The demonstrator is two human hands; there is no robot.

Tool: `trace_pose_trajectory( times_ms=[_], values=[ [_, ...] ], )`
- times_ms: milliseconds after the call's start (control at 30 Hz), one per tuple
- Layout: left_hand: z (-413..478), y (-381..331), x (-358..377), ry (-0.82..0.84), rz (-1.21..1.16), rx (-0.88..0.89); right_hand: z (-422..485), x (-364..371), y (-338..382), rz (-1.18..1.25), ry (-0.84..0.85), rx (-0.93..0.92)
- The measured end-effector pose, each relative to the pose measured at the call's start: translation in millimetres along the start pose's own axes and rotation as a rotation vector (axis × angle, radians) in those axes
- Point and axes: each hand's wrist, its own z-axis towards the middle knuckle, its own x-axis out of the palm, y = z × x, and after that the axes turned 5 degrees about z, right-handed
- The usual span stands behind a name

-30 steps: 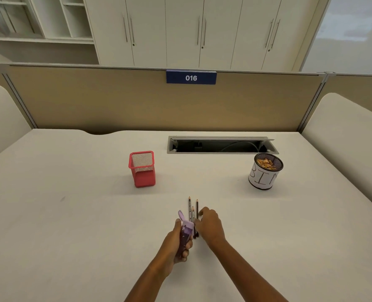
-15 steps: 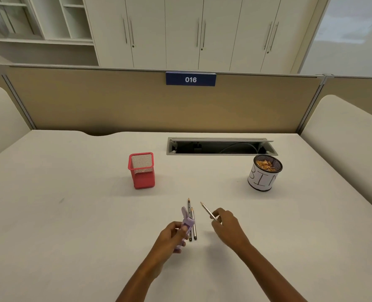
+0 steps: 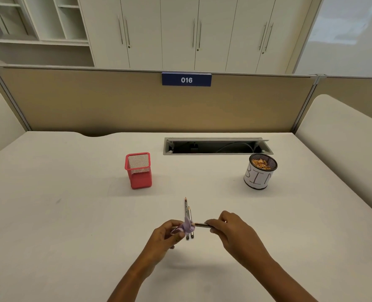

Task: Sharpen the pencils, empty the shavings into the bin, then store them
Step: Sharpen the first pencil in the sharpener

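Note:
My left hand (image 3: 166, 237) grips a small purple sharpener (image 3: 187, 227) above the desk. My right hand (image 3: 233, 233) pinches a dark pencil (image 3: 201, 225) held level, its tip at the sharpener's side. Two more pencils (image 3: 187, 214) lie side by side on the white desk just beyond my hands, points away from me. A red mesh pencil holder (image 3: 138, 170) stands at the left middle. A round mesh cup labelled BIN (image 3: 259, 171), with orange shavings inside, stands at the right.
An open cable tray (image 3: 216, 146) is sunk into the white desk (image 3: 72, 214) behind the holder and bin. A tan partition with a blue 016 sign (image 3: 186, 79) closes the far edge. Padded side panels flank the desk.
My right hand lifted one pencil from the group of three, turned it level and brought its tip to the sharpener. My left hand raised and turned the sharpener towards it.

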Motion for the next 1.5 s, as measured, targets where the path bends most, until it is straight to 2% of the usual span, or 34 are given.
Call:
trace_pose_trajectory(
  times_ms=[100, 367, 533, 567, 600, 700, 733, 767, 833, 933, 1000, 1067, 1133, 1200, 1267, 1300, 1333, 1367, 1433, 1467, 1500],
  values=[
    [-2.3, 0.0, -0.7, 0.018, 0.058, -0.009, 2.5, -6.7, 1.5, -0.140, -0.035, -0.137],
    [-5.8, -6.7, -5.4, 0.176, 0.167, 0.000, -0.5, -2.6, -3.4, -0.279, -0.031, -0.376],
    [1.8, -14.4, -8.1, 0.170, 0.309, 0.124, -1.0, -5.4, 2.8, -0.291, 0.044, -0.233],
    [4.2, -14.8, -8.1, 0.143, 0.361, 0.152, 0.5, -4.8, 5.4, -0.219, 0.079, -0.149],
    [6.4, -14.9, -8.5, 0.115, 0.413, 0.183, 3.7, -4.8, 5.6, -0.021, 0.179, 0.002],
    [11.7, -17.6, -10.7, 0.091, 0.512, 0.304, 9.2, -9.0, 0.6, 0.843, 0.501, 0.599],
    [12.3, -19.2, -11.9, 0.094, 0.518, 0.338, 10.1, -9.3, -1.5, 1.000, 0.566, 0.694],
    [12.8, -20.9, -13.2, 0.087, 0.505, 0.367, 9.3, -9.1, -2.7, 1.052, 0.576, 0.732],
    [14.4, -24.0, -15.6, 0.021, 0.386, 0.388, 12.4, -9.5, 1.7, 1.053, 0.523, 0.725],
    [18.0, -29.1, -11.3, -0.133, -0.032, 0.271, 15.4, -3.9, 8.9, 0.910, 0.292, 0.566],
    [21.8, -30.8, -4.9, -0.208, -0.319, 0.155, 14.0, 0.1, 12.6, 0.598, 0.151, 0.334],
    [24.1, -30.6, -1.4, -0.260, -0.671, 0.052, 14.0, 3.8, 10.9, 0.090, -0.031, 0.039],
    [24.5, -33.2, 1.1, -0.273, -1.020, -0.074, 11.3, 5.5, 9.3, -0.200, -0.173, -0.106],
    [26.7, -35.0, 5.2, -0.281, -1.188, -0.146, 11.7, 10.3, 9.7, -0.269, -0.183, -0.126],
    [29.3, -36.6, 10.4, -0.306, -1.224, -0.150, 10.2, 14.5, 15.2, -0.270, -0.110, -0.098],
    [30.2, -37.1, 12.1, -0.314, -1.219, -0.147, 9.2, 16.0, 20.4, -0.224, -0.048, -0.043],
    [30.9, -37.3, 13.0, -0.318, -1.205, -0.145, 10.4, 16.3, 23.0, -0.078, 0.017, 0.074],
    [31.1, -36.4, 12.9, -0.315, -1.186, -0.145, 12.9, 13.4, 23.4, 0.182, 0.133, 0.256],
    [31.6, -33.3, 12.0, -0.293, -1.155, -0.146, 18.3, 7.3, 19.1, 0.853, 0.347, 0.639],
    [31.5, -31.8, 11.7, -0.272, -1.149, -0.143, 19.9, 3.2, 17.4, 1.092, 0.455, 0.790],
    [31.0, -30.4, 11.7, -0.248, -1.150, -0.138, 19.9, 0.6, 14.4, 1.243, 0.517, 0.865]
  ],
)
